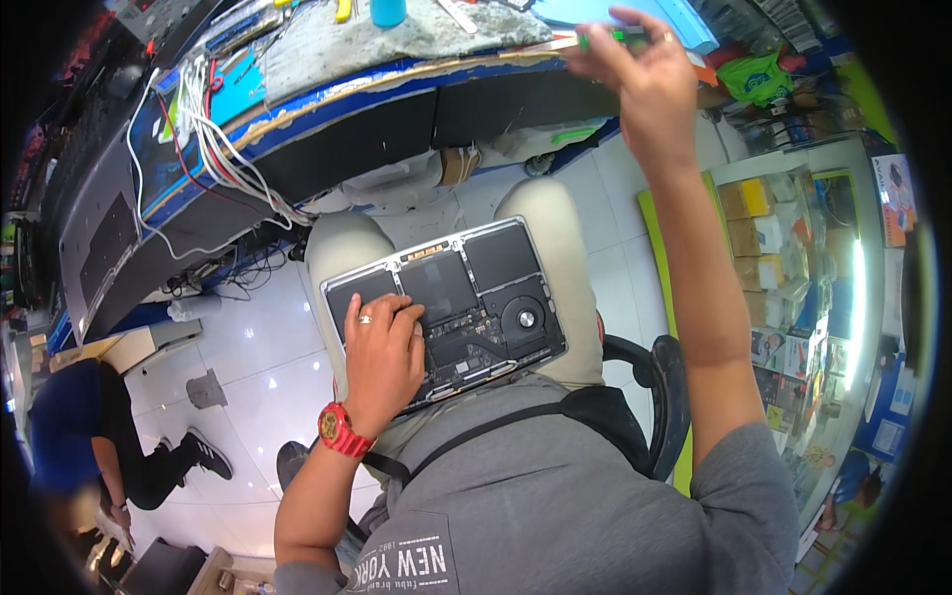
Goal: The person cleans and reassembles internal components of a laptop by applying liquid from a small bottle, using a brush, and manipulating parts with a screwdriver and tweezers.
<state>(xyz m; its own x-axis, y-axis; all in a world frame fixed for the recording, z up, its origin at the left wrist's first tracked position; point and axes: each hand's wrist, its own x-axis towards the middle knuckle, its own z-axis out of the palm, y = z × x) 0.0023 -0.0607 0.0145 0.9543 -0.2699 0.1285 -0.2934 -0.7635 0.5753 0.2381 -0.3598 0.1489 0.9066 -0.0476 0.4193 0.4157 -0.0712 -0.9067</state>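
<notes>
A laptop base lies across my lap with its bottom cover off. Its dark battery packs, circuit board and a round fan show. My left hand, wearing a ring and a red watch, rests on its left part, fingers bent and slightly apart, with nothing visible in them. My right hand is raised far ahead at the workbench edge. Its fingers are closed on a slim tool with a green handle; a thin pale shaft seems to point left. Motion blur hides the tool's exact kind.
The workbench ahead carries a grey mat, a blue cup and tools. White cables hang over its left end. A glass display case stands at right. A person in dark clothes is low at left. A chair armrest is beside me.
</notes>
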